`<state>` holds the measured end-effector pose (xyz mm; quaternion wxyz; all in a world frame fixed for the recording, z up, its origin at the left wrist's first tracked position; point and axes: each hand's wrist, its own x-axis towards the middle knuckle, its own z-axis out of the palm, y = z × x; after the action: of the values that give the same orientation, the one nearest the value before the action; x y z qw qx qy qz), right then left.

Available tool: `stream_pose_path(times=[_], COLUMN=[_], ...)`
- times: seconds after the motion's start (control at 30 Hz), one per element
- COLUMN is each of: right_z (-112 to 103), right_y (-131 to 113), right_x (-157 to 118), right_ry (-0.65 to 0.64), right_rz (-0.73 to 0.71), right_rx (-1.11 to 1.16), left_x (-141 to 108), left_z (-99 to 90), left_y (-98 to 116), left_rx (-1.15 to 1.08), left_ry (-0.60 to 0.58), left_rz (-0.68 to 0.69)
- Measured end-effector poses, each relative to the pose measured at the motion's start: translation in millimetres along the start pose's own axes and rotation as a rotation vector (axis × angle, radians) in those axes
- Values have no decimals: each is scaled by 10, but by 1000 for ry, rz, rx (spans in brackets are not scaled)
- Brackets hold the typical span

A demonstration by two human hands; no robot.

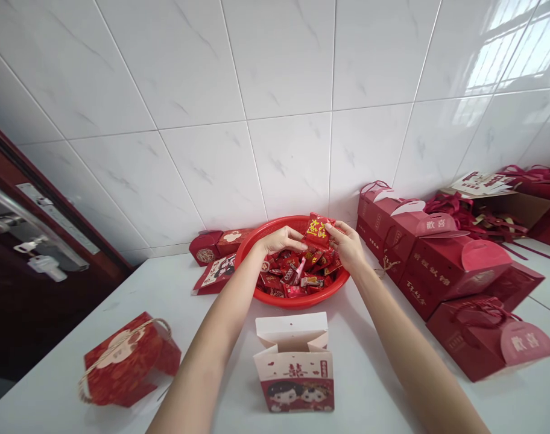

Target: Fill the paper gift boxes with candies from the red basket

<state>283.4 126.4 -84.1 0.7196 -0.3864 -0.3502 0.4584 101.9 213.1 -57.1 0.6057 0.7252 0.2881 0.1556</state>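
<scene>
Both hands are over a red plastic basket (297, 301) filled with small wrapped sweets (290, 274). Between them is a red candy packet (317, 229) with gold lettering. My right hand (348, 246) pinches its right edge, with the thumb on the front. At the packet's lower left, the fingertips of my left hand (281, 240) are closed on its edge. In front of the basket, between my forearms, an open gift box (297, 392) stands upright with its top flaps spread. It is cream and red, with two cartoon faces; its inside is mostly hidden.
Several red gift boxes (438, 271) are lined up on the right. Behind them is an open carton (528, 208) with ribbons. A red box with a rope handle (130, 361) stands at left. A flat printed box (216, 274) lies beside the basket. Tiled wall (288, 157) behind; door with keys (42, 259) at left.
</scene>
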Motion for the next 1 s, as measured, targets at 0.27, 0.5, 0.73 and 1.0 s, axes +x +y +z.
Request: stream_pose_path(times=[0.27,0.5,0.73,1.0], right_z=[7,36,10,-4], right_y=[16,-9,20,51], right_x=[-44,-61,-4,11], right_ry=[-199,-232,-13,-22], right_rz=[-43,33,-5,-33], right_rx=[-331,-244,-142,-192], left_x=[22,40,100,76], left_z=[5,-4,-204,-255], left_y=[-1,8,-181,-426], left_rx=[-29,-140,353,561], left_ry=[186,362,458,245], left_rz=[89,202,-110,-420])
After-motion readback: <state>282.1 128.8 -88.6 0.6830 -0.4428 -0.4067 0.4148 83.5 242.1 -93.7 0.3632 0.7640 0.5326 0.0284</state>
